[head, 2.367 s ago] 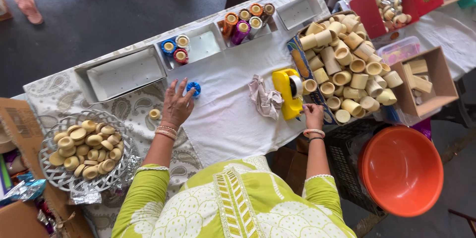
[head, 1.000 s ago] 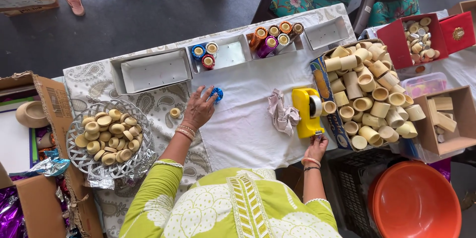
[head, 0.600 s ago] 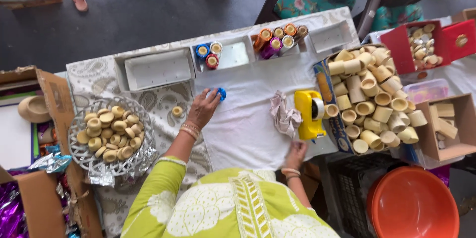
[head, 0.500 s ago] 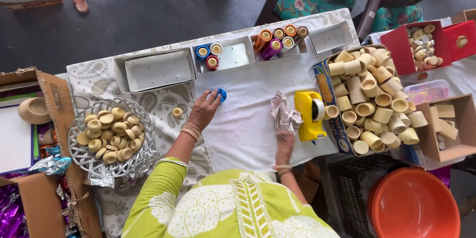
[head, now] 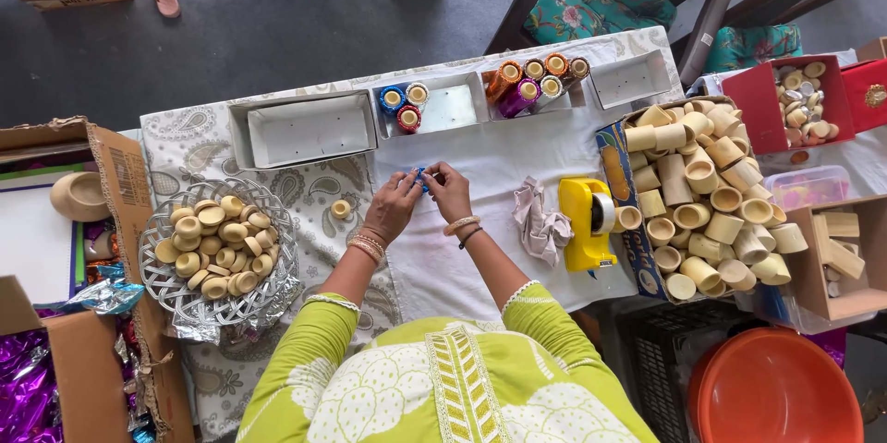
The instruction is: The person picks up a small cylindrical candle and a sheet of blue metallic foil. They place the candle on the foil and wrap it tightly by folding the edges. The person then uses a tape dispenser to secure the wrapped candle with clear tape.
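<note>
My left hand and my right hand meet over the white cloth at the table's middle. Together they pinch a small blue spool between their fingertips. Both wrists wear bangles. A lone small beige cup sits just left of my left hand. A crumpled pale cloth and a yellow tape dispenser lie to the right of my right hand.
A silver wire basket of beige cups stands at left. White trays and coloured thread spools line the far edge. A box of beige cups sits at right, an orange basin below it. Cardboard boxes flank the left.
My right hand has come up from the table's near edge to join my left hand on the blue spool. The view has shifted slightly.
</note>
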